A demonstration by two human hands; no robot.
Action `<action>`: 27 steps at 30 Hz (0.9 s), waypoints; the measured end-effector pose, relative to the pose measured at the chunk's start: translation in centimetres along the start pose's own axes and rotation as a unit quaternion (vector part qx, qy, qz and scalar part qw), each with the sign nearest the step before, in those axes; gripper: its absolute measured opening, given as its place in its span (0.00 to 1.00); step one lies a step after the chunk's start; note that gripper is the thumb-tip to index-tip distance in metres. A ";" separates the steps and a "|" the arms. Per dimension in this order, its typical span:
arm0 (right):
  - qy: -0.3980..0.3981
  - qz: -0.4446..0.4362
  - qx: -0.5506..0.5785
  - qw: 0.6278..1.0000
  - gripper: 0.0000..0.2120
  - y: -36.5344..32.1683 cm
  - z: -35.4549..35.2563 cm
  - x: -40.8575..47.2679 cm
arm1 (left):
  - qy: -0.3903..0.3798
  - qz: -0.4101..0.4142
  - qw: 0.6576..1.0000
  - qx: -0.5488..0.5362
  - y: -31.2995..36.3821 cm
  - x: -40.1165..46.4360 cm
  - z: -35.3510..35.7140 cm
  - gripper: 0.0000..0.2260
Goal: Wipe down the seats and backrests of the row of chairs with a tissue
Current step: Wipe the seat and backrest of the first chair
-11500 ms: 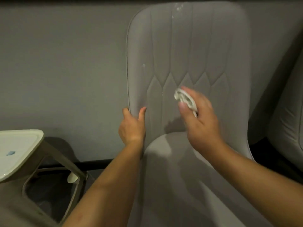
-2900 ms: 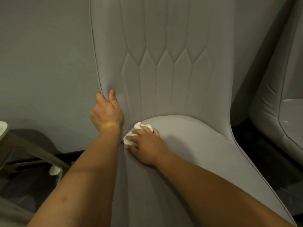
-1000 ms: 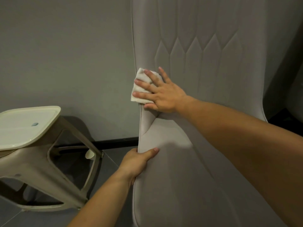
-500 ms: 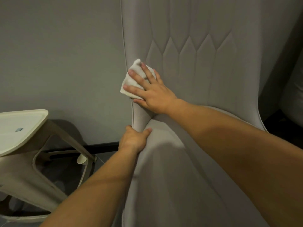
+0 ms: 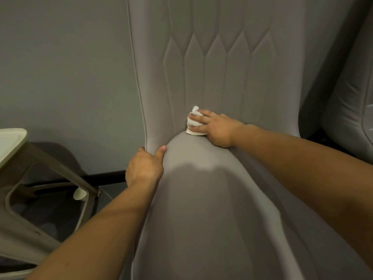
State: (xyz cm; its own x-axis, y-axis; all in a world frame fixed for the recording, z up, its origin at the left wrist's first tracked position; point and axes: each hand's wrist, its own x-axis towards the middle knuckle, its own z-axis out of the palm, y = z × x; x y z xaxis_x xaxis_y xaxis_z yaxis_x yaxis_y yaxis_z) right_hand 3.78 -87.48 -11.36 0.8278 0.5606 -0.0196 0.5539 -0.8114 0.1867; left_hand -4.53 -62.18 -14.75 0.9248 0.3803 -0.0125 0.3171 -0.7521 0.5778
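Observation:
A grey upholstered chair fills the middle of the head view, its quilted backrest (image 5: 218,63) rising above a smooth seat (image 5: 212,199). My right hand (image 5: 217,129) presses a crumpled white tissue (image 5: 192,124) against the bottom of the backrest, just above the seam with the seat. Straight fingers lie over the tissue. My left hand (image 5: 144,167) grips the chair's left edge where seat and backrest meet, thumb on the front and fingers wrapped behind.
A second grey chair (image 5: 347,110) stands at the right edge. A beige plastic stool (image 5: 18,150) stands at the left, close to the chair, on a dark tiled floor. A grey wall runs behind everything.
My right hand has slid the tissue from the backrest's left edge down and right to the seam with the seat. My left hand stays on the chair's left edge.

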 end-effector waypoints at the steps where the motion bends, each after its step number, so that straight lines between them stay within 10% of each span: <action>1: -0.020 0.013 0.008 1.000 0.30 -0.4 -0.6 0.1 | 0.000 0.002 1.000 0.006 0.0 0.0 0.0 0.32; 11: -0.041 0.188 0.161 0.968 0.39 -4.2 1.5 -1.2 | 0.151 0.161 0.969 0.109 1.8 -1.4 -0.6 0.47; 16: 0.030 0.196 0.175 0.965 0.25 -4.9 1.8 -1.5 | 0.183 0.183 0.961 0.097 3.6 -2.4 -1.3 0.51; 20: 0.036 0.211 0.148 0.965 0.23 -6.7 0.7 -3.1 | 0.155 0.310 0.924 0.163 5.6 -5.1 -1.2 0.44; 27: -0.136 0.178 0.190 0.956 0.23 -6.8 -3.2 -11.2 | -0.049 0.264 0.910 0.315 6.0 -9.0 -4.4 0.36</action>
State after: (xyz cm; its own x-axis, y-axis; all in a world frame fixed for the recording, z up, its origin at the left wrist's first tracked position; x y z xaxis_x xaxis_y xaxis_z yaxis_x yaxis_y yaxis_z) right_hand -9.51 -87.72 -9.24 0.9336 0.2166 -0.2856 0.1828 -0.9731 -0.1406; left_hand -11.90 -67.72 -7.56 0.9878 -0.1502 0.0402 -0.1478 -0.9873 -0.0577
